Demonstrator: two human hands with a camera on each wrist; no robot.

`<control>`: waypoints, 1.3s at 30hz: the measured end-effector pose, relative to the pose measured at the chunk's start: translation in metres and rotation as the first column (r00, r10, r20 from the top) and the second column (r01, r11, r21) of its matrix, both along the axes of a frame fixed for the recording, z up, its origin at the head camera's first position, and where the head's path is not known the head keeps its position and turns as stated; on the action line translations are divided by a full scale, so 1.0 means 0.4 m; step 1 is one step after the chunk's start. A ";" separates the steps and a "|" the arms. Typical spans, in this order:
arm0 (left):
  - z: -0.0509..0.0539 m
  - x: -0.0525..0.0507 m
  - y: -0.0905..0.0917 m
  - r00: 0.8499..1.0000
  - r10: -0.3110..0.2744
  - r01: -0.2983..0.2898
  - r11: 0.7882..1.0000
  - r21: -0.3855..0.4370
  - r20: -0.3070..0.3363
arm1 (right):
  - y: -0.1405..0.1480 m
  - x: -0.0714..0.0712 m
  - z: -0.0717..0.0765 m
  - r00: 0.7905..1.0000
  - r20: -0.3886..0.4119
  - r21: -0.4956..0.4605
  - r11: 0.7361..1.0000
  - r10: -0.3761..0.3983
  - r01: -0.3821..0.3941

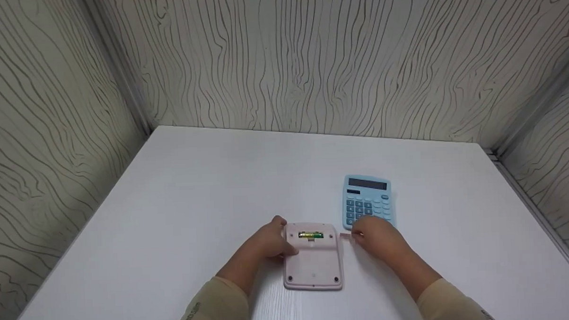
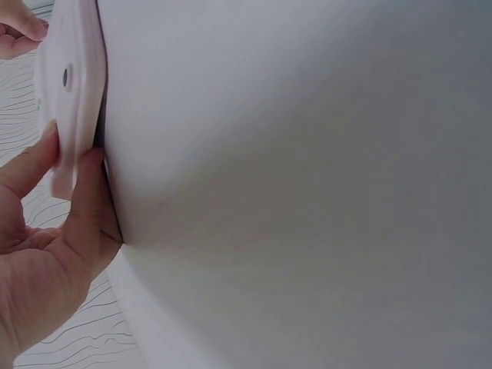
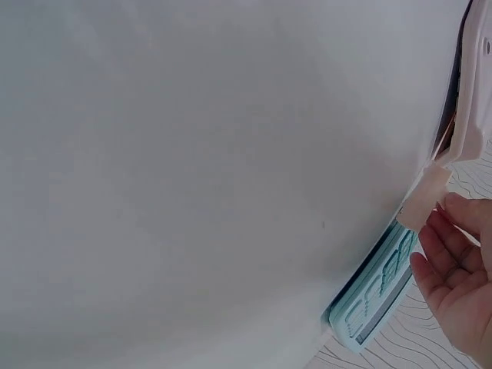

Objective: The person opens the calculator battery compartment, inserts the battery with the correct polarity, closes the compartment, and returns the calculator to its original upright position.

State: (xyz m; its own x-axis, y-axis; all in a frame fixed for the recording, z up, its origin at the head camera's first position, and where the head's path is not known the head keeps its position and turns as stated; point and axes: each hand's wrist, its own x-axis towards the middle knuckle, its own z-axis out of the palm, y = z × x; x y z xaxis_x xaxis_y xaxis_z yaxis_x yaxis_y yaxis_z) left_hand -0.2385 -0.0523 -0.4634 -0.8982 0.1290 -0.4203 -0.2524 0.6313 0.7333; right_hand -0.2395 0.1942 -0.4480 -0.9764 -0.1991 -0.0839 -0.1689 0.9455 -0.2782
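Note:
A pink calculator (image 1: 313, 265) lies face down near the front of the table, its battery slot uncovered with a green and gold battery (image 1: 311, 235) inside. My left hand (image 1: 270, 239) grips its left edge, thumb on the back and fingers beneath, as the left wrist view also shows of the calculator's rim (image 2: 77, 115). Just off the right edge, my right hand (image 1: 377, 235) pinches a small pink battery cover (image 3: 425, 197) between thumb and fingers. Behind that hand lies a blue calculator (image 1: 368, 195), face up, its lower keys partly hidden by the hand.
Both calculators rest on a white table (image 1: 195, 182). Wood-grain patterned panels (image 1: 286, 60) stand behind the table and at its sides, with metal strips (image 1: 120, 66) at the corners.

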 end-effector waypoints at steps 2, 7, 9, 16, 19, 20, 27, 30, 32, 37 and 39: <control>0.000 0.000 0.000 1.000 0.003 -0.003 1.000 0.000 -0.002 | 0.002 -0.003 0.004 1.000 -0.002 -0.009 1.000 -0.003 0.003; 0.001 0.000 0.001 1.000 0.006 -0.006 1.000 -0.010 -0.002 | 0.001 -0.008 0.017 1.000 -0.009 -0.033 0.999 -0.020 0.020; 0.001 0.000 0.001 1.000 0.006 -0.006 1.000 -0.014 -0.002 | -0.002 -0.009 0.025 1.000 -0.016 -0.039 0.999 -0.026 0.025; 0.006 0.001 0.000 1.000 0.004 -0.004 1.000 -0.024 0.000 | -0.025 -0.011 0.057 1.000 -0.025 -0.029 1.000 -0.002 0.001; 0.008 0.002 0.000 1.000 0.009 -0.009 1.000 -0.007 0.010 | -0.038 -0.012 0.068 1.000 -0.030 -0.033 0.999 0.002 -0.003; 0.009 0.003 0.000 1.000 0.012 -0.012 1.000 0.003 0.015 | -0.043 -0.012 0.070 0.999 -0.033 -0.036 0.999 0.003 -0.005; 0.014 0.007 0.001 0.999 0.014 -0.015 0.999 0.034 0.033 | -0.080 -0.011 0.081 0.995 -0.082 -0.040 0.998 0.053 -0.057; 0.015 0.007 0.001 0.999 0.020 -0.022 0.999 0.047 0.049 | -0.097 -0.008 0.085 0.995 -0.083 -0.045 0.997 0.063 -0.067; 0.017 0.008 0.001 0.998 0.022 -0.024 0.999 0.042 0.051 | -0.109 -0.006 0.085 0.995 -0.072 -0.050 0.996 0.070 -0.073; 0.016 0.006 -0.002 0.999 0.011 -0.013 0.999 0.040 0.046 | -0.139 -0.003 0.085 0.993 -0.055 -0.063 0.992 0.103 -0.106; 0.014 0.005 -0.003 0.999 0.007 -0.009 0.999 0.046 0.043 | -0.150 -0.002 0.082 0.991 -0.058 -0.061 0.991 0.119 -0.122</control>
